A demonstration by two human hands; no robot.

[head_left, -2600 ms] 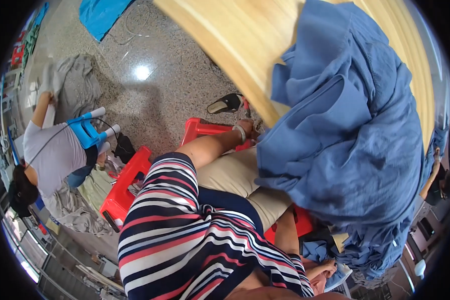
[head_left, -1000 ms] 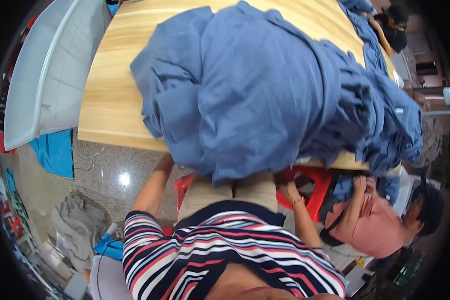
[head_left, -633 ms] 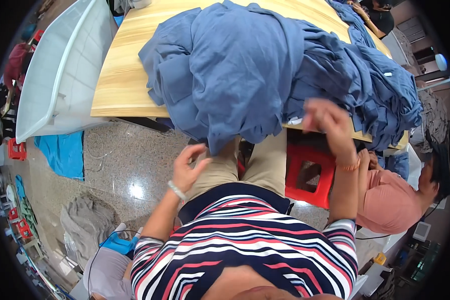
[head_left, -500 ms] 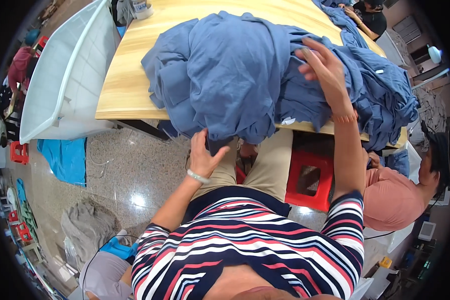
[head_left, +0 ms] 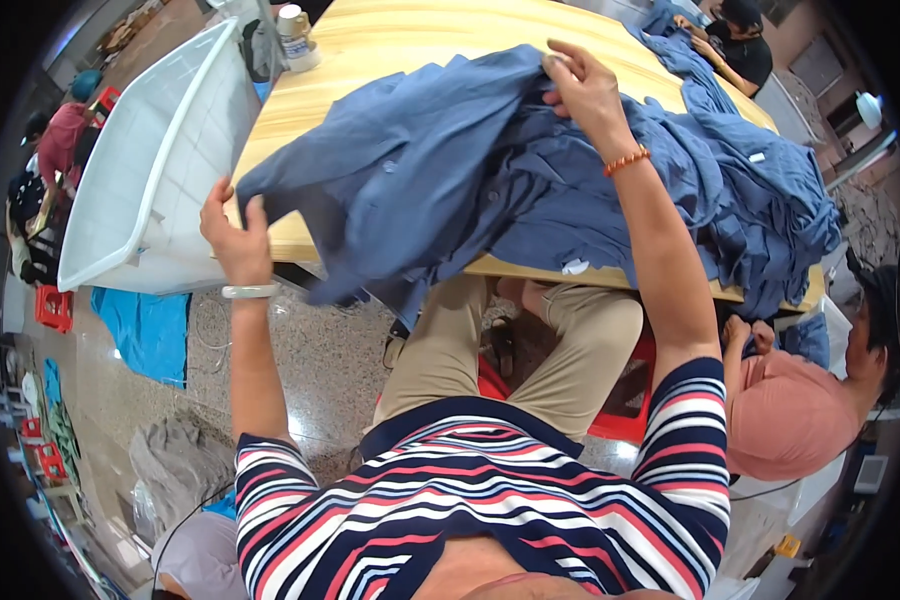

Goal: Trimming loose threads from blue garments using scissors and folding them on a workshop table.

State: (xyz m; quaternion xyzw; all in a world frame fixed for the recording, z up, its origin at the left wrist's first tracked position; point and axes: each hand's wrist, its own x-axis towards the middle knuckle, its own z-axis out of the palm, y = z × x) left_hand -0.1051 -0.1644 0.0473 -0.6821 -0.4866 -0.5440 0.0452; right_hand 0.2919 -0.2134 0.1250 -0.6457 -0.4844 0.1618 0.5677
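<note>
Item 1, far left: white plastic tub point(head_left: 160, 160), lg., standing off the wooden table's point(head_left: 420, 40) left edge, tilted, its rim just beside that edge. Item 2: blue cloth point(head_left: 145, 330) lying on the speckled floor below the tub. Item 3: left hand point(head_left: 235, 235), bracelet at wrist, fingers curling over the lower-left end of the blue garment point(head_left: 420, 190) and gripping it at the table's near-left corner; cloth is draping over the near edge there. Item 4: small jar w/ pale lid point(head_left: 295, 35) standing at the far-left corner, well apart from the garment. Item 5: the blue garment itself, crumpled, spreading across the table's middle, near part hanging over the near edge above the person's tan-trousered knees. Item 6: right hand point(head_left: 585, 90), bead bracelet at wrist, fingers pinching the garment's upper fold toward the table's far side, lifting it slightly. Item 7: heap of more blue garments point(head_left: 770, 210) piling toward the right edge, touching the held one. Item 8, far right: a seated co-worker in a pink top point(head_left: 790, 415) beside the near-right corner, hands near hanging cloth.
</note>
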